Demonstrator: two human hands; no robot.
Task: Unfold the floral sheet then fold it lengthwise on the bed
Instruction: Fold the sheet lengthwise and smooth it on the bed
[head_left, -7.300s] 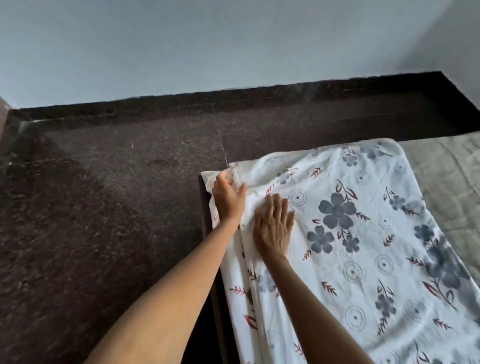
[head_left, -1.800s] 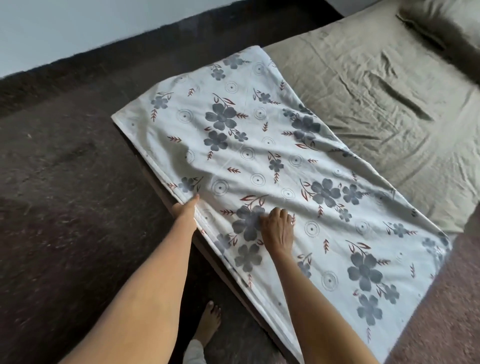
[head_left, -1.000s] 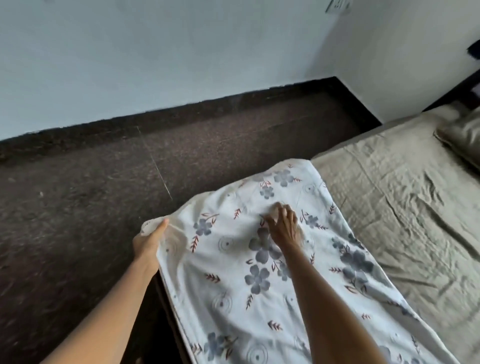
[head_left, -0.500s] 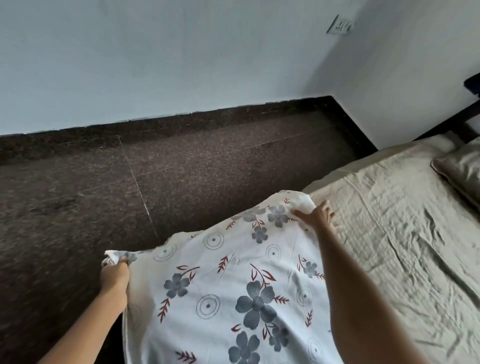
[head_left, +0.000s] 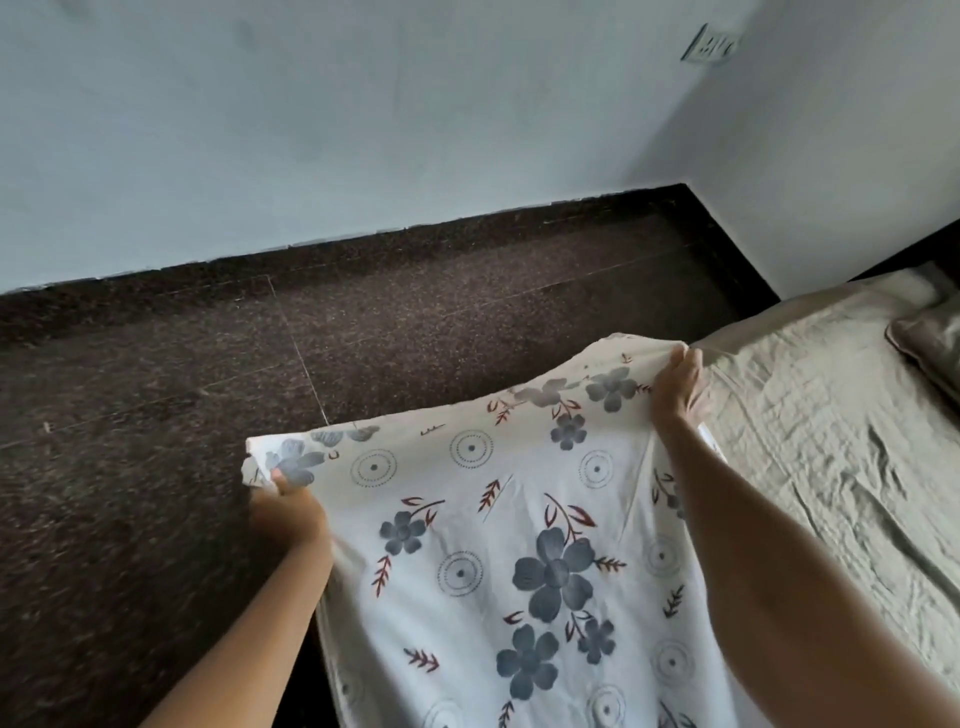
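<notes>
The white floral sheet (head_left: 498, 545), printed with grey-blue flowers and red leaves, fills the lower middle of the view, its far end lifted off the bed (head_left: 831, 441). My left hand (head_left: 288, 512) grips the sheet's near-left corner, thumb on top of the cloth. My right hand (head_left: 678, 389) grips the far-right corner, fingers curled over the edge. The top edge of the sheet stretches between my two hands above the bed's left side. The sheet's lower part runs out of frame at the bottom.
The bed carries an olive-grey wrinkled cover, with a pillow (head_left: 930, 348) at the far right. Dark speckled floor (head_left: 208, 389) lies to the left and beyond. Pale walls meet in a corner, with a wall socket (head_left: 709, 45) high up.
My right hand went from pressing the middle of the sheet to gripping its far-right corner. Both hands have raised the sheet's end off the bed, and my view has tilted up.
</notes>
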